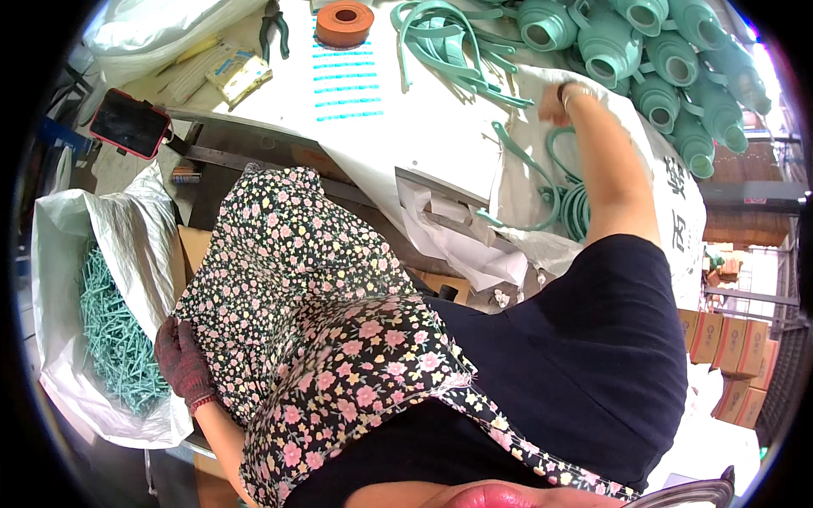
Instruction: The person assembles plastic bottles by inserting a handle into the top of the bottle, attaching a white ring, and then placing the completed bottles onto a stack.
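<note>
My left hand (182,362), in a dark red knitted glove, lies against the edge of my floral apron (296,279), its fingers stretched out and nothing seen in them. Right beside it gapes a white woven sack (59,339) holding many thin green plastic scraps (118,339). My bare right hand (555,103), with a bracelet at the wrist, reaches out over a white sack on the far right. Its fingers are mostly hidden by the bent hand. Around it lie green plastic straps (445,38), a coil of green straps (576,207) and green bottle-shaped plastic pieces (610,51).
A worktable (279,93) spans the far side, bearing a roll of orange tape (344,23), pliers (273,32) and a sheet of blue-striped labels (347,80). A phone (129,124) on a holder juts out at the left. Cardboard boxes (728,343) are stacked at right.
</note>
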